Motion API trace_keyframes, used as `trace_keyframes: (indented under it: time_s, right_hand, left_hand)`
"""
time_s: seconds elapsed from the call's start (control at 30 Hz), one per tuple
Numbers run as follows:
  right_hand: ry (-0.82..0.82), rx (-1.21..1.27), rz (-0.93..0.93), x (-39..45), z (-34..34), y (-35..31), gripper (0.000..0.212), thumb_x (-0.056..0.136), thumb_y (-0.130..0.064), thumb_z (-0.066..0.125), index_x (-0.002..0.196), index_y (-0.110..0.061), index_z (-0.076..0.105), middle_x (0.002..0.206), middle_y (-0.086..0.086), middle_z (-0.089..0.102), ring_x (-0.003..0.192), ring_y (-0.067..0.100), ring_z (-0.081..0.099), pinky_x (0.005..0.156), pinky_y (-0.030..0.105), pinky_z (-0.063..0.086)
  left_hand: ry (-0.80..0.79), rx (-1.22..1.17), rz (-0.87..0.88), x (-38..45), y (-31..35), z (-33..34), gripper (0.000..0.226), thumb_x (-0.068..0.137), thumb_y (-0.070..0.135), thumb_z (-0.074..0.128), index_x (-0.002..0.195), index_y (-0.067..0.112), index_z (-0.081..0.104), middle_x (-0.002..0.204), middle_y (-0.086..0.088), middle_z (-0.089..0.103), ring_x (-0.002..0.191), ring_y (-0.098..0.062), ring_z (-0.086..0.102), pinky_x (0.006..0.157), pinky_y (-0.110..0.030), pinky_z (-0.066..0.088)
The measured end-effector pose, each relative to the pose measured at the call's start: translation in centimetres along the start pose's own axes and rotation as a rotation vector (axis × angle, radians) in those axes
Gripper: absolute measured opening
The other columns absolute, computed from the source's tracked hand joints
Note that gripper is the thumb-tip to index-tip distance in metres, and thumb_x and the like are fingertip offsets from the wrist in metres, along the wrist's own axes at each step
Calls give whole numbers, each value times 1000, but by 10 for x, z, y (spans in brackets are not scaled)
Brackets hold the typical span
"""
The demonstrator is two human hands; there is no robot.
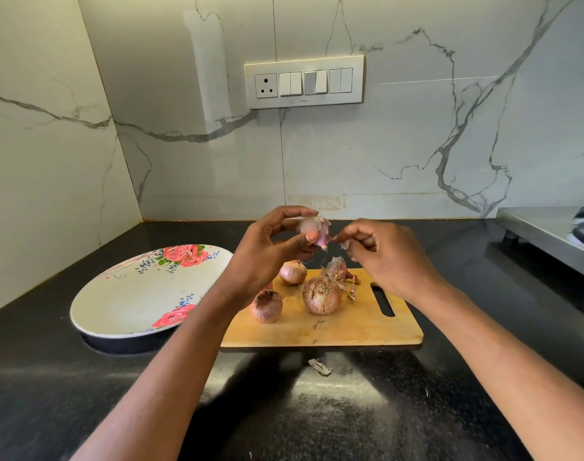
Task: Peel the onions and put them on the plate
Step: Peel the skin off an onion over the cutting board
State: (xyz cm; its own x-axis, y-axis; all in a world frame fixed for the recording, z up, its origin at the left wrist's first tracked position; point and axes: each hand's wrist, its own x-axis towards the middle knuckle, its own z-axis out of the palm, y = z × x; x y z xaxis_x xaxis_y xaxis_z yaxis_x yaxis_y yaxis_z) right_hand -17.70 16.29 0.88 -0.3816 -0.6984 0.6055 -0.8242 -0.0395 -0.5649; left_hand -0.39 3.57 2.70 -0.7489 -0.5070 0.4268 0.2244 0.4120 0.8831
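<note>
Black counter [317,410] runs wall to wall, marble-look backsplash [400,144] behind w/ a switch panel [303,82]. Steel stand [546,237] sits at far right, well apart from the work. Floral plate [117,304] lies left of the wooden cutting board [350,327], its rim just beside the board's left edge; nothing on it yet, so no onion looks finished.

On the board: three unpeeled onions, the biggest [322,296] mid-board, one [266,306] at front left, one [293,271] behind. Pile of peeled skins [342,272] lies to the right of them. One skin scrap [319,366] lies on the counter in front of the board.

Left hand [267,251] holds the half-peeled onion [313,229] up above the board's back edge, thumb and fingers curled round it. Right hand [383,257] is closed in a pinch on a strip of skin [333,239] at the root end; strip looks attached to the bulb.

Risks, as I judge them: strip may tear short if pulled sideways, leaving bits near the root. A hard tug could slip the slick bulb out of the left-hand grip; it'd drop on the onions below and could knock one off the board. Loose skins may scatter onto the counter.

Room: open counter in front and to the right of the board; clear path left over the board edge to the plate.
</note>
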Motion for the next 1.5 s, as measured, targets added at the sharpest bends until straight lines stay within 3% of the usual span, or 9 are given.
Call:
trace_keyframes:
  time_s: [0.1, 0.2, 0.27, 0.43, 0.63, 0.87, 1.1, 1.33, 1.5]
  right_hand:
    - [-152, -138, 5, -2, 1, 5, 24, 101, -8, 58, 107, -23, 74, 95, -8, 72, 82, 17, 70, 73, 34, 57]
    - [-256, -202, 10, -3, 1, 4, 21, 104, -20, 53, 112, -21, 73, 102, -6, 63, 90, 7, 61, 75, 14, 45]
    - [-285, -251, -4, -3, 1, 3, 22, 104, -28, 54, 110, -20, 74, 97, -7, 58, 89, 6, 58, 77, 18, 44]
    - [-169, -77, 5, -3, -2, -1, 19, 93, -13, 71, 110, -22, 72, 90, -19, 66, 82, -13, 62, 72, 3, 44]
    - [-28, 218, -100, -1, -5, -17, 36, 83, -17, 80, 117, -20, 70, 106, -12, 73, 92, -3, 69, 75, 12, 54]
    - [63, 277, -191, -2, -2, -11, 27, 81, -18, 79, 106, -8, 77, 96, -1, 79, 91, 9, 76, 83, 32, 62]
    - [86, 244, -244, -5, 0, -16, 21, 88, -3, 74, 107, -12, 74, 94, -16, 74, 89, 1, 74, 81, 19, 59]
    - [147, 240, -167, -5, 10, -15, 14, 87, -1, 76, 99, -6, 74, 88, -4, 77, 79, 8, 76, 71, 35, 64]
    - [189, 248, -124, -6, 13, -22, 12, 84, 1, 77, 92, -7, 71, 82, -10, 75, 76, 2, 74, 69, 20, 60]
  left_hand:
    - [-7, 11, -3, 0, -1, 1, 35, 95, 13, 65, 130, 16, 63, 123, -4, 70, 106, -19, 72, 91, -33, 60]
    - [-3, 30, -9, 0, -2, 1, 35, 96, 13, 64, 131, 16, 63, 122, -2, 70, 105, -17, 72, 91, -31, 59]
    - [-3, 40, -12, 0, -2, 1, 35, 96, 14, 64, 131, 16, 63, 123, -2, 70, 106, -17, 71, 91, -31, 59]
    - [-12, 41, -32, 0, -3, 1, 35, 98, 17, 62, 132, 17, 63, 121, -3, 71, 103, -17, 72, 88, -27, 59]
    - [-26, 4, -94, 2, -4, 1, 36, 97, 22, 63, 133, 17, 58, 112, -7, 75, 96, -17, 74, 86, -27, 58]
    - [-60, -10, -102, 1, -2, 3, 35, 94, 24, 64, 126, 12, 59, 110, -9, 74, 97, -20, 74, 88, -32, 59]
    - [-13, -159, -121, 0, 0, 4, 37, 87, 24, 69, 120, 8, 60, 109, -16, 74, 97, -28, 75, 85, -34, 61]
    - [31, -167, -96, -1, -3, 9, 27, 92, 11, 70, 116, 4, 62, 113, -16, 72, 97, -30, 74, 85, -36, 61]
    - [45, -164, -87, -1, -2, 9, 26, 91, 10, 70, 115, 3, 63, 112, -14, 73, 95, -29, 75, 84, -34, 61]
